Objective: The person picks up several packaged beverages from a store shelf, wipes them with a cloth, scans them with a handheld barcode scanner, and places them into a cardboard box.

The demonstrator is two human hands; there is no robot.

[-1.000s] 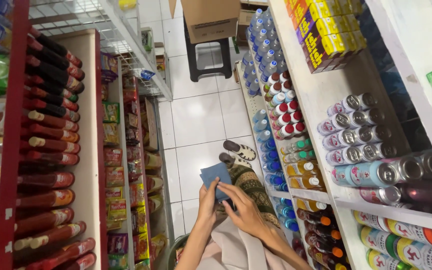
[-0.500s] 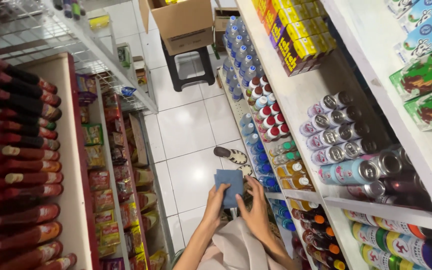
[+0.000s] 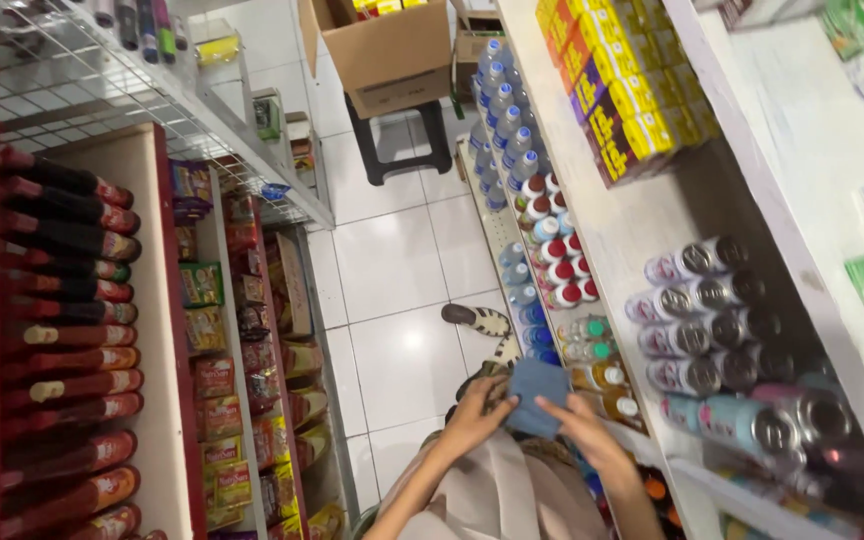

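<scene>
I stand in a narrow shop aisle and hold a small blue cloth (image 3: 537,396) in front of me with both hands. My left hand (image 3: 475,412) grips its left edge. My right hand (image 3: 584,428) pinches its lower right side. The cloth hangs just beside the lower drink shelf on the right, level with small bottles with green caps (image 3: 592,330). Below my hands I see my light-coloured clothing (image 3: 512,495) and patterned sandals (image 3: 480,320) on the white floor tiles.
The right shelving (image 3: 642,215) carries cans lying on their sides (image 3: 697,300), red-capped bottles (image 3: 557,250), water bottles (image 3: 502,140) and yellow cartons (image 3: 627,90). The left rack holds dark sauce bottles (image 3: 67,300) and snack packets (image 3: 217,380). A cardboard box (image 3: 392,50) sits on a black stool (image 3: 397,140) ahead.
My view has swung left and tilted, so the shelves shifted in the frame. Both hands have kept hold of the blue cloth and drifted slightly right, toward the drink shelf.
</scene>
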